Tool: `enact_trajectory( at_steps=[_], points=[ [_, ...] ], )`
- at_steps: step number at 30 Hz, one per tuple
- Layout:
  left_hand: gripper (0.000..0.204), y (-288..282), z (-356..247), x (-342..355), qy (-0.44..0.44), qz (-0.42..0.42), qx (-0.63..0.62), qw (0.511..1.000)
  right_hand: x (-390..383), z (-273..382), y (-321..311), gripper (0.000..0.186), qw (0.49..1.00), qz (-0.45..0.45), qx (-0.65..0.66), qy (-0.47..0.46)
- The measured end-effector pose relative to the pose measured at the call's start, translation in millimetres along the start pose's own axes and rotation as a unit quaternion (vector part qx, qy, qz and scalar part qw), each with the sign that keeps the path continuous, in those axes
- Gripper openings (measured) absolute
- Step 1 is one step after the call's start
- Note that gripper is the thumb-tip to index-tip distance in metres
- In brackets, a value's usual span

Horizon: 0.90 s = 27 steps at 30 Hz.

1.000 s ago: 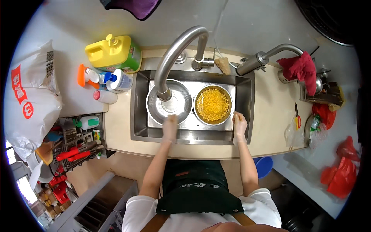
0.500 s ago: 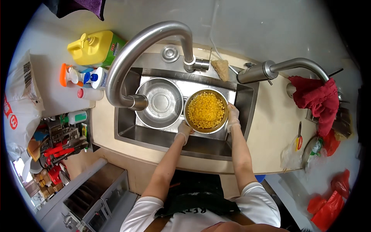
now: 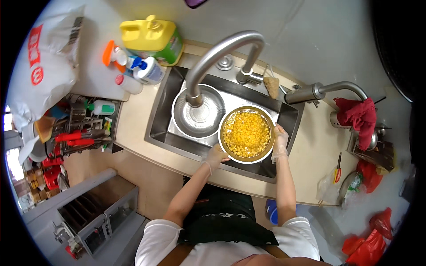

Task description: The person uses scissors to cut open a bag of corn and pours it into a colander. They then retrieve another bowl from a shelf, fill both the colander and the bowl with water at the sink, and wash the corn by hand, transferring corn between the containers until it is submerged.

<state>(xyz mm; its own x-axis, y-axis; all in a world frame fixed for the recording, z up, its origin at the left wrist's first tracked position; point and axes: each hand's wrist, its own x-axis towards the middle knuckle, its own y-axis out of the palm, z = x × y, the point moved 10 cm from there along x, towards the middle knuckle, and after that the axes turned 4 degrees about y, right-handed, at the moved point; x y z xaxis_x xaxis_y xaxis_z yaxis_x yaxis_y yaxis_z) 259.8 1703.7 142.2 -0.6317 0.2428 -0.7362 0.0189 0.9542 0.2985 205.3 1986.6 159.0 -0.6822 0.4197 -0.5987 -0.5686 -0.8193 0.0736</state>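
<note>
Steel bowl point(image 3: 246, 134) full of yellow corn kernels point(image 3: 246, 133), centre frame, gripped at rim by left hand point(image 3: 216, 156) and right hand point(image 3: 279, 142); empty steel basin point(image 3: 199, 111) alongside, left.

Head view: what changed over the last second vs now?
A second ago both hands rested on the sink's front edge and the corn bowl sat in the sink. Half a second ago both had taken hold of its rim. Now the left hand and right hand still grip it, apparently drawn toward the front edge. The empty steel bowl stays under the faucet; the bottles on the counter look unmoved.
</note>
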Motion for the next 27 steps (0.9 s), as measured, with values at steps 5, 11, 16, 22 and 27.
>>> enact_trajectory(
  at_steps=[5, 11, 16, 22, 27],
  points=[
    [0.025, -48.7, -19.5, -5.2, 0.046, -0.005, 0.025, 0.999, -8.6, -23.4, 40.2, 0.02, 1.0, 0.0, -0.012, 0.01],
    [0.027, -104.5, -11.9, -1.7, -0.036, -0.026, -0.007, 0.999, -14.9, -36.5, 86.5, 0.019, 0.995, -0.021, -0.096, 0.015],
    [0.028, -124.8, -0.8, 2.0, -0.1, -0.008, -0.087, 0.991, -11.8, -17.3, 119.2, 0.019, 0.964, -0.056, -0.259, -0.039],
    [0.023, -162.6, -49.6, 25.8, 0.031, 0.034, 0.313, 0.949, 13.6, -11.1, 209.1, 0.02, 0.895, 0.048, -0.444, 0.003],
    [0.043, -167.5, -74.1, 34.1, 0.153, 0.055, 0.547, 0.821, 35.2, -12.9, 263.5, 0.005, 0.964, 0.176, -0.199, -0.002]
  ],
)
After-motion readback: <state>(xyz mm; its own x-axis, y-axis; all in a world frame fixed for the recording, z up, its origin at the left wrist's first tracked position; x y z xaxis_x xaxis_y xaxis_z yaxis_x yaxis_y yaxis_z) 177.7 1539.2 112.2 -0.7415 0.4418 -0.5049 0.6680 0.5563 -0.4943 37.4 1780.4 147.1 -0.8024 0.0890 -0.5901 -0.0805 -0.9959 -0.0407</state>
